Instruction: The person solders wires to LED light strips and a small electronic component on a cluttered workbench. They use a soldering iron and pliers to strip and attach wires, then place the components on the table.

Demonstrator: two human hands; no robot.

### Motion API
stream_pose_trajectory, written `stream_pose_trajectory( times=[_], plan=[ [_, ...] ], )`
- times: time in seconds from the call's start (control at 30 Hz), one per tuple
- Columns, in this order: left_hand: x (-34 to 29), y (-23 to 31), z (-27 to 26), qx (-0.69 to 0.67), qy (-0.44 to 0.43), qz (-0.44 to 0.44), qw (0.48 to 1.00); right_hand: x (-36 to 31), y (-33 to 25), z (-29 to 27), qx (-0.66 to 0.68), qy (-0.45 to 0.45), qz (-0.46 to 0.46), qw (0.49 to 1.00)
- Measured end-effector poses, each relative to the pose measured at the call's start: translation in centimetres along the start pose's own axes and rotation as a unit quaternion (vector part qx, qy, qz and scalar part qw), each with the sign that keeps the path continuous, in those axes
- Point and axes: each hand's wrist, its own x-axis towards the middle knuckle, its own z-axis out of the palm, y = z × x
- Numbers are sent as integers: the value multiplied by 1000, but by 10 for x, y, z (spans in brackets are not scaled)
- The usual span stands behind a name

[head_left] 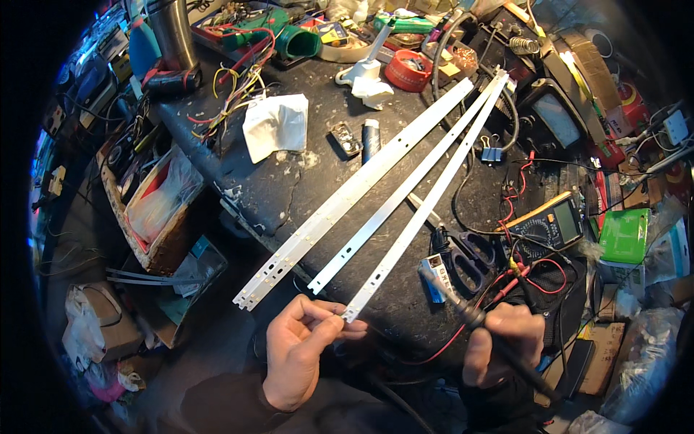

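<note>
My left hand (pixel 298 354) pinches the near end of a thin white LED strip (pixel 428 200) between thumb and fingers. This strip slants away to the far right across the dark worktable (pixel 289 192). My right hand (pixel 510 336) is closed around the black handle of a soldering iron (pixel 473 316), slightly blurred, its metal tip toward the far left, apart from the strip. To the left of the held strip lies a second LED strip (pixel 384 210), and beyond it several LED strips (pixel 339 206) side by side. Their far ends converge.
Black-handled scissors (pixel 470 260) and a small blue-and-white box (pixel 435 278) lie near the iron tip. A multimeter (pixel 553 226) with red leads sits at right. Crumpled white paper (pixel 276 126), a red tape roll (pixel 408 70) and tangled wires (pixel 242 94) occupy the far side.
</note>
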Motion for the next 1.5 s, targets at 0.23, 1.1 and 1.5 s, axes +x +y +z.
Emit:
stream_pose_trajectory(
  times=[0.23,1.1,1.5],
  plan=[
    [3,-1,1,26,2,20,999,7,-1,-7,-106,-25,72,991],
    [4,-8,-8,-15,-37,8,999,-4,-5,12,120,-189,15,974],
    [-4,-9,-5,-24,-43,-55,997,-5,-2,16,118,-173,-23,978]
  ],
)
